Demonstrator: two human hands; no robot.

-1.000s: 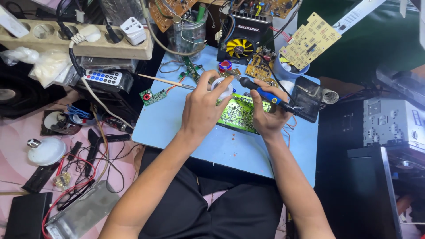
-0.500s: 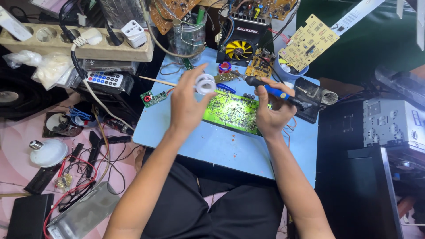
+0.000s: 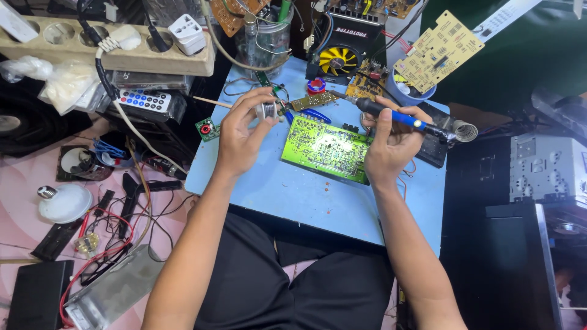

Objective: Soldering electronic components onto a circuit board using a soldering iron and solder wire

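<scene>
A green circuit board point(image 3: 327, 148) lies solder side up on the light blue work surface point(image 3: 287, 195). My left hand point(image 3: 244, 137) holds a small reel of solder wire point(image 3: 267, 110) above the board's far left corner. My right hand point(image 3: 391, 146) grips a blue-handled soldering iron point(image 3: 397, 117), its dark tip pointing left over the board's far edge, and rests on the board's right end. A smaller brown board point(image 3: 313, 101) and a pair of blue-handled pliers point(image 3: 315, 115) lie just beyond the green board.
A beige power strip point(image 3: 110, 52) with plugs, a remote control point(image 3: 143, 99) and tangled wires fill the left. A yellow-bladed fan point(image 3: 337, 60), a glass jar point(image 3: 264, 40) and a pale circuit board point(image 3: 439, 52) stand behind. A white bulb point(image 3: 64, 203) lies on the floor; metal boxes point(image 3: 544, 168) stand right.
My left hand has lifted off the green board with the solder reel and moved left. My right hand has brought the soldering iron lower, towards the board's far edge.
</scene>
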